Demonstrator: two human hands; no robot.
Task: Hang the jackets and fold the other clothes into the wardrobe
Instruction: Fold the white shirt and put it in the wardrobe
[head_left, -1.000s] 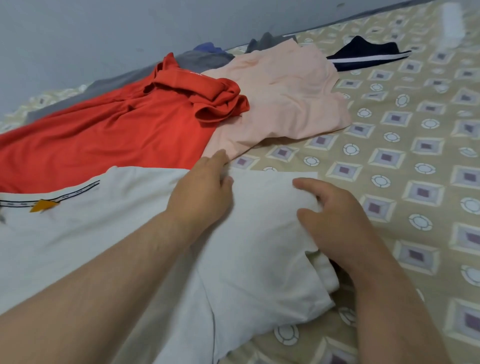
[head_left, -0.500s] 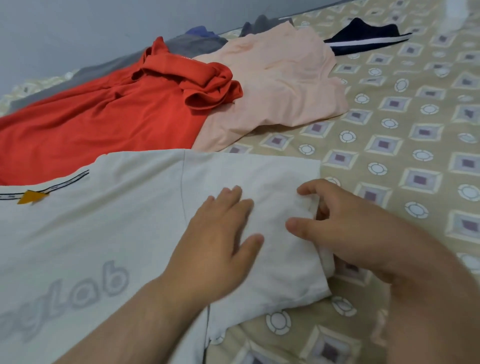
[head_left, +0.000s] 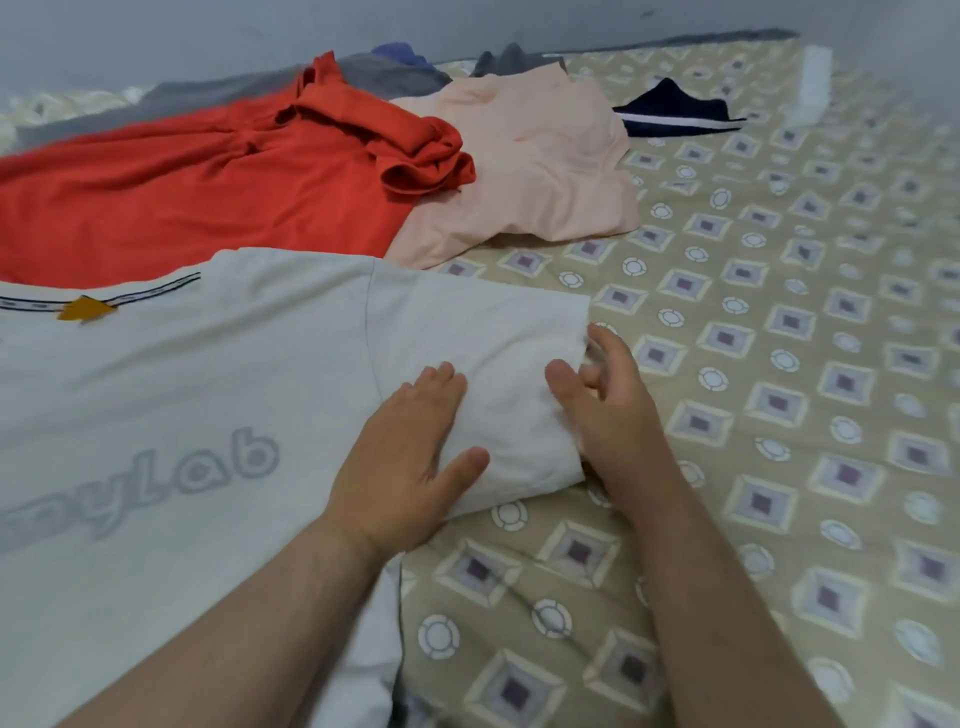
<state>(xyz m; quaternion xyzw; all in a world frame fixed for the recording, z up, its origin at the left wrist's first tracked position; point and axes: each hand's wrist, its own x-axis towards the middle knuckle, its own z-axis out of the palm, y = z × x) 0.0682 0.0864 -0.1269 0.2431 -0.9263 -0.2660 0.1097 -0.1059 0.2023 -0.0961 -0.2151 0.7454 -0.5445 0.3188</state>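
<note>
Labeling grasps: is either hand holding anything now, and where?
Left hand presses flat on the white T-shirt sleeve, no grip. Right hand at its cuff is blurred; cannot tell.

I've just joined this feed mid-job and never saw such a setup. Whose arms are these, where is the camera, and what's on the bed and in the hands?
No machine here: a person works with bare hands, and the single camera sits on their head, looking forward and down. A white T-shirt lies spread on the patterned bed cover. Behind it lie a red garment, a peach garment, grey clothes and a navy piece with a white stripe. The left hand presses flat on the T-shirt's sleeve. The right hand is at the sleeve's hem, thumb on the cloth; blur hides whether it pinches.
</note>
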